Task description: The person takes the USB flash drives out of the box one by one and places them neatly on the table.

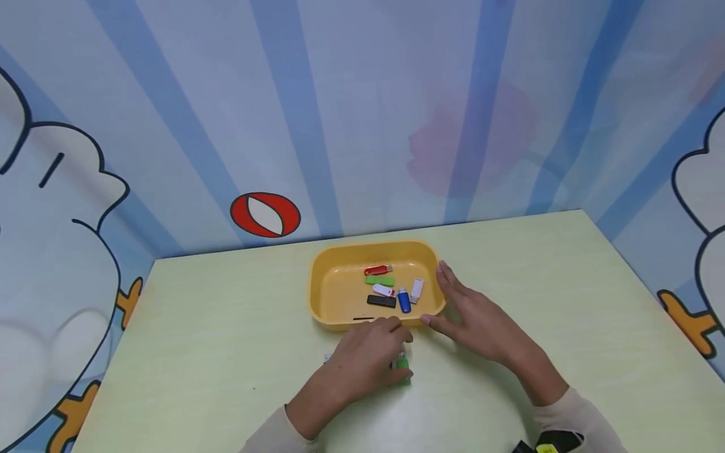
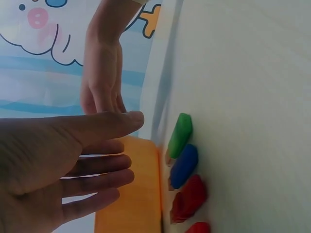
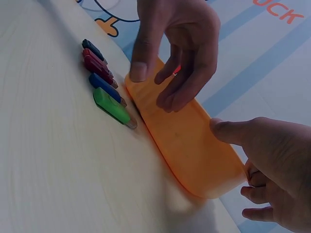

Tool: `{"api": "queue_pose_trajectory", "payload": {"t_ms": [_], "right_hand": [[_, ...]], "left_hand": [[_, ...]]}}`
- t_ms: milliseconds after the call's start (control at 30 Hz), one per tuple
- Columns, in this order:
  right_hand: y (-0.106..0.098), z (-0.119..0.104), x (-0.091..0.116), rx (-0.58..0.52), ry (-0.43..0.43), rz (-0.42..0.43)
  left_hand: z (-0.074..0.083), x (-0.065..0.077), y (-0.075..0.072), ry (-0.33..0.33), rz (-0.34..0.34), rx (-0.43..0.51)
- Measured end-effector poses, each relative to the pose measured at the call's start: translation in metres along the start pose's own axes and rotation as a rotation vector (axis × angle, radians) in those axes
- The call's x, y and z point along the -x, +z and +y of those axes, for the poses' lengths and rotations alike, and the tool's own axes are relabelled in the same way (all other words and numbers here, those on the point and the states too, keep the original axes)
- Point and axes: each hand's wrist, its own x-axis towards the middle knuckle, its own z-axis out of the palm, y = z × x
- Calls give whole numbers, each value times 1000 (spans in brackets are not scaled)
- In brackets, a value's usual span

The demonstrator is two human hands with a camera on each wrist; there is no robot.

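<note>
A yellow plastic tray (image 1: pixel 334 283) holds several USB sticks: a red one (image 1: pixel 377 270), a green one (image 1: pixel 379 280), a black one (image 1: pixel 382 301), a blue one (image 1: pixel 404 301) and white ones. My left hand (image 1: pixel 368 355) hovers over a row of sticks in front of the tray, fingers apart and nothing held. In that row lie a green stick (image 3: pixel 112 106), a blue stick (image 3: pixel 104 83), red ones (image 2: pixel 188 198) and a dark one (image 3: pixel 92 47). My right hand (image 1: pixel 481 321) rests against the tray's right front corner, thumb on the front rim, fingers along the right side.
The pale table (image 1: pixel 226 352) reaches back to a printed blue wall (image 1: pixel 374 126). The tray stands near the table's back edge. A black and yellow device (image 1: pixel 548 443) is worn at my right sleeve.
</note>
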Motion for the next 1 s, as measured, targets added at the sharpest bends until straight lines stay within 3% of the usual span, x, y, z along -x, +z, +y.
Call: {"api": "queue_pose_trajectory", "payload": {"t_ms": [300,700,1000], "right_hand": [[0,1,0,-12,-13,-3],[0,2,-1,-16,-21,3],[-1,2,1,-25,-28,-1]], "left_hand": [[-4,-1,-12,0,73,-4],[-7,-4,-24,10,105,11],[-13,-11,-31,25,183,-1]]}}
